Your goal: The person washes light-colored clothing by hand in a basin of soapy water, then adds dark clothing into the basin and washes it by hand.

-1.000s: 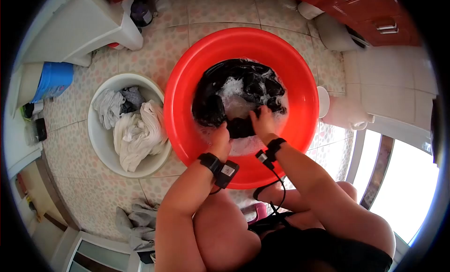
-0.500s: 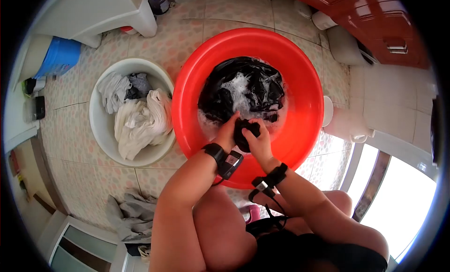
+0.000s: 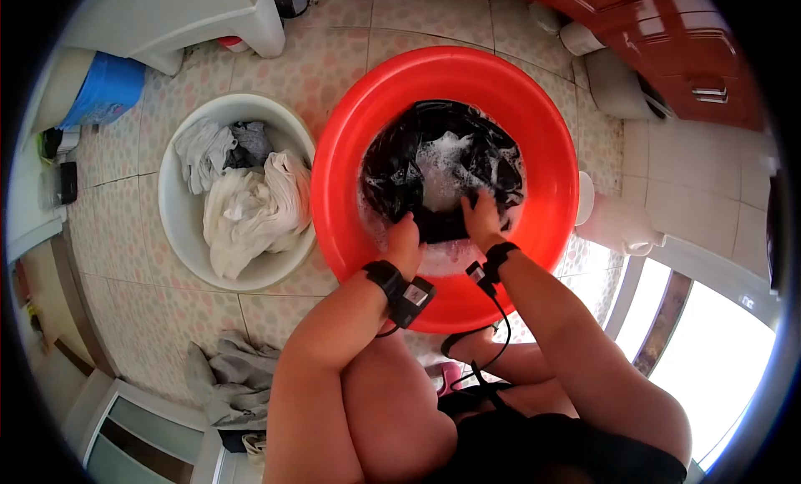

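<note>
Black wet clothing (image 3: 392,171) lies in soapy water inside a large red basin (image 3: 542,133), with white suds (image 3: 442,163) over its middle. My left hand (image 3: 405,244) is at the near left edge of the cloth, its fingers closed on the black fabric. On the near right side, my right hand (image 3: 482,219) grips the same fabric between thumb and fingers. A dark stretch of cloth spans the gap between the two hands. The fingertips are partly hidden by fabric and water. Each wrist wears a black strap with a small device.
Left of the basin stands a white tub (image 3: 171,225) holding cream cloth (image 3: 250,217) and grey pieces (image 3: 204,154). Grey clothing (image 3: 238,380) lies on the tiled floor. A blue bucket (image 3: 104,90) is at the far left, and red cabinets (image 3: 692,58) stand upper right.
My hands have moved apart, the right one farther into the basin. The bunched black cloth between them has been lowered and spread into the water.
</note>
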